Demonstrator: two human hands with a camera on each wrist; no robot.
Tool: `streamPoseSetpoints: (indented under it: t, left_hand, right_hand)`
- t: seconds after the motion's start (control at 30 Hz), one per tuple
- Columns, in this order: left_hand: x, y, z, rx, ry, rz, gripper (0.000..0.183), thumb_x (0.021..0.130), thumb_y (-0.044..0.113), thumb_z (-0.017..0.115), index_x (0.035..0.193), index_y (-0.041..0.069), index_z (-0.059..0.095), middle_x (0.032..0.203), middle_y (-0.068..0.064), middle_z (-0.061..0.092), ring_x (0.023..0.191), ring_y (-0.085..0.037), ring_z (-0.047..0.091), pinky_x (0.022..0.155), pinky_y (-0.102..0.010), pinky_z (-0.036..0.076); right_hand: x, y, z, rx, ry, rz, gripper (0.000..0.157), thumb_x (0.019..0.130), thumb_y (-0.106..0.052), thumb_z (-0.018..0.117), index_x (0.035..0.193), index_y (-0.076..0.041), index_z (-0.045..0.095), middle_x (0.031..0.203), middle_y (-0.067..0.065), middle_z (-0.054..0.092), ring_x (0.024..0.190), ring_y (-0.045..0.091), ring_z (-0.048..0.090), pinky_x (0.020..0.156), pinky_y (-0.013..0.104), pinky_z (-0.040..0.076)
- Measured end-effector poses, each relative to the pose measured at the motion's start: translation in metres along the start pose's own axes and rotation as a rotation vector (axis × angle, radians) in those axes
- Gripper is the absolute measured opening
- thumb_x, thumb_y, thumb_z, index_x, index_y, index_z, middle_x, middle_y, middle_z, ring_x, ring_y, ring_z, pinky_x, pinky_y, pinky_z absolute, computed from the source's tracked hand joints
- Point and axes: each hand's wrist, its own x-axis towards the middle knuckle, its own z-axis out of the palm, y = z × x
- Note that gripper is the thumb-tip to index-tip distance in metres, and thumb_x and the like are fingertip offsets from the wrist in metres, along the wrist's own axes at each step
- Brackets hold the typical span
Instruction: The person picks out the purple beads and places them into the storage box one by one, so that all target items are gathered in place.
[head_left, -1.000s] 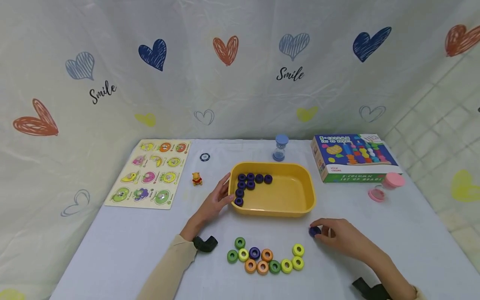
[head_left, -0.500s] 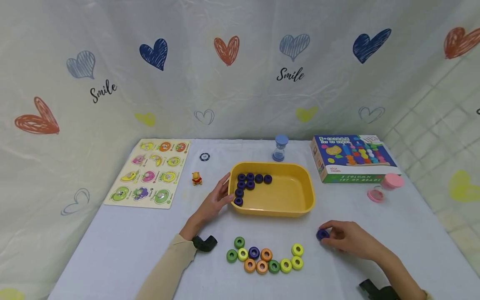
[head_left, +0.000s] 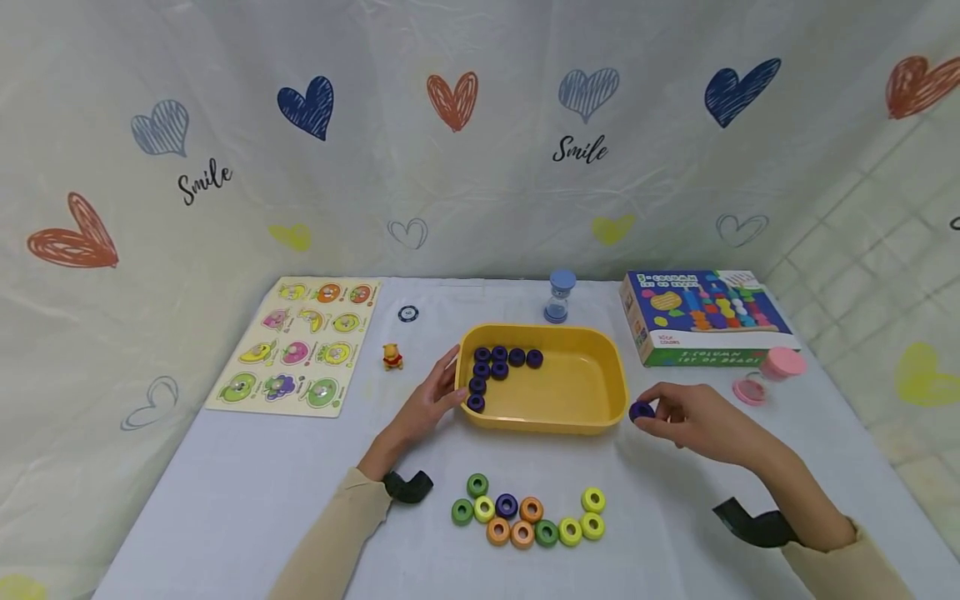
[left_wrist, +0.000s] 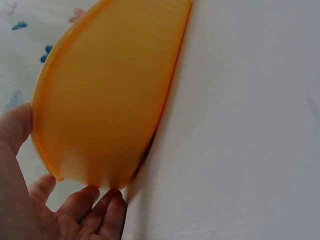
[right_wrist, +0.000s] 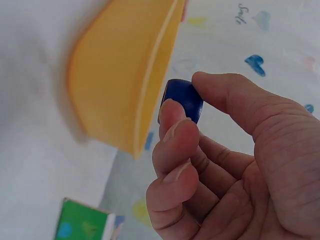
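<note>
A yellow tray stands mid-table, with several dark blue ring beads along its far and left sides. My left hand holds the tray's left end. In the left wrist view its thumb lies at the rim and its fingertips touch the outer end wall. My right hand pinches a dark blue bead between thumb and fingertips, just outside the tray's right end. Nearer me lie loose ring beads: green, yellow, orange and one dark blue bead.
A fruit picture board lies at the left, with a small bear figure and a round chip beside it. Behind the tray stands a blue sand timer. At the back right are a bead-set box and a pink-capped timer.
My right hand first shifted a little right with the blue bead, then moved up and away from me to the tray's right end. The left hand stays on the tray.
</note>
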Motion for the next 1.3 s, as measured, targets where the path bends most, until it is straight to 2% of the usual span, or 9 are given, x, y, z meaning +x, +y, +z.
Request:
streamPoseSetpoints:
  t: [0.23, 0.43, 0.57, 0.8, 0.97, 1.1, 1.3]
  left_hand:
    - [-0.001, 0.0, -0.001, -0.001, -0.001, -0.014, 0.066, 0.094, 0.019, 0.048, 0.146, 0.021, 0.008, 0.147, -0.005, 0.022, 0.129, -0.02, 0.032, 0.104, -0.039, 0.026]
    - [-0.001, -0.002, -0.002, -0.015, -0.007, -0.009, 0.067, 0.093, 0.018, 0.049, 0.146, 0.021, 0.008, 0.147, -0.006, 0.022, 0.129, -0.02, 0.031, 0.104, -0.039, 0.026]
    - [0.001, -0.004, -0.002, -0.018, -0.014, 0.001, 0.067, 0.093, 0.019, 0.049, 0.146, 0.022, 0.008, 0.147, -0.006, 0.022, 0.13, -0.02, 0.031, 0.105, -0.04, 0.026]
    - [0.001, -0.005, -0.001, -0.018, -0.01, -0.007, 0.066, 0.093, 0.019, 0.049, 0.146, 0.023, 0.008, 0.147, -0.003, 0.023, 0.129, -0.017, 0.032, 0.105, -0.037, 0.026]
    - [0.0, -0.004, -0.002, -0.026, -0.02, 0.003, 0.067, 0.093, 0.021, 0.049, 0.146, 0.022, 0.008, 0.147, -0.005, 0.022, 0.129, -0.018, 0.031, 0.105, -0.037, 0.026]
    - [0.001, -0.004, -0.003, -0.023, -0.019, 0.006, 0.067, 0.093, 0.023, 0.049, 0.146, 0.022, 0.008, 0.147, -0.004, 0.022, 0.129, -0.017, 0.031, 0.105, -0.036, 0.026]
    - [0.0, -0.004, -0.005, -0.009, -0.018, 0.008, 0.067, 0.093, 0.02, 0.049, 0.146, 0.02, 0.007, 0.147, -0.007, 0.021, 0.13, -0.019, 0.03, 0.105, -0.038, 0.026]
  right_hand:
    - [0.034, -0.031, -0.006, -0.042, -0.001, -0.092, 0.045, 0.08, -0.043, 0.063, 0.108, -0.008, 0.058, 0.074, -0.004, 0.056, 0.061, 0.013, 0.051, 0.053, 0.024, 0.049]
    - [0.071, -0.051, -0.002, -0.05, -0.073, -0.13, 0.043, 0.082, -0.043, 0.062, 0.108, -0.009, 0.058, 0.073, -0.002, 0.056, 0.059, 0.013, 0.052, 0.053, 0.026, 0.048]
    - [0.096, -0.059, 0.007, -0.072, -0.124, -0.158, 0.039, 0.084, -0.036, 0.062, 0.109, -0.007, 0.058, 0.073, -0.002, 0.057, 0.056, 0.012, 0.053, 0.054, 0.026, 0.048]
    - [0.134, -0.067, 0.033, -0.16, -0.226, -0.137, 0.032, 0.083, -0.031, 0.064, 0.105, -0.008, 0.06, 0.069, -0.003, 0.057, 0.055, 0.013, 0.057, 0.056, 0.024, 0.048]
    - [0.152, -0.077, 0.046, -0.208, -0.328, -0.132, 0.025, 0.083, -0.025, 0.065, 0.1, -0.008, 0.061, 0.067, 0.001, 0.059, 0.054, 0.018, 0.059, 0.053, 0.025, 0.048]
    - [0.161, -0.084, 0.052, -0.249, -0.39, -0.114, 0.024, 0.083, -0.024, 0.065, 0.101, -0.008, 0.061, 0.068, 0.003, 0.059, 0.056, 0.02, 0.061, 0.052, 0.025, 0.048]
    - [0.169, -0.09, 0.06, -0.283, -0.427, -0.087, 0.027, 0.082, -0.024, 0.066, 0.104, -0.009, 0.061, 0.066, 0.003, 0.06, 0.056, 0.018, 0.061, 0.052, 0.024, 0.049]
